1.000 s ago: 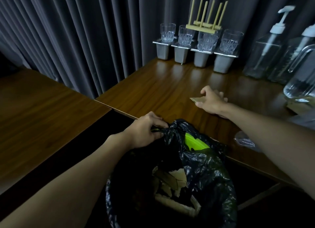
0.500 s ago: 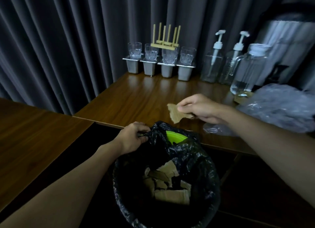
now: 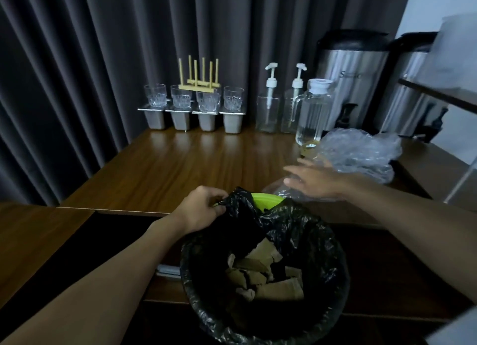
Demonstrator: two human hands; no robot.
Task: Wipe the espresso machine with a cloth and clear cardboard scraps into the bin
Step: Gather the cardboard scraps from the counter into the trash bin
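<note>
A bin lined with a black bag (image 3: pixel 304 231) stands below the wooden counter's front edge, its green rim (image 3: pixel 265 199) showing at the back. Several cardboard scraps (image 3: pixel 263 275) lie inside it. My left hand (image 3: pixel 201 210) grips the bag's bunched edge at the bin's far left rim. My right hand (image 3: pixel 312 180) is over the counter with fingers spread and straight, holding nothing, just above clear crumpled plastic (image 3: pixel 358 151). No espresso machine or cloth is in sight.
At the back of the wooden counter (image 3: pixel 196 164) stand steel cups topped with glasses (image 3: pixel 193 107), a wooden rack, two pump bottles (image 3: pixel 269 104) and a glass jug (image 3: pixel 312 112). Two steel urns (image 3: pixel 353 68) stand at the right. Grey curtains hang behind.
My right hand held a cardboard scrap over the bin half a second ago; now it is empty and has reached back over the counter toward the clear plastic. The view has swung right.
</note>
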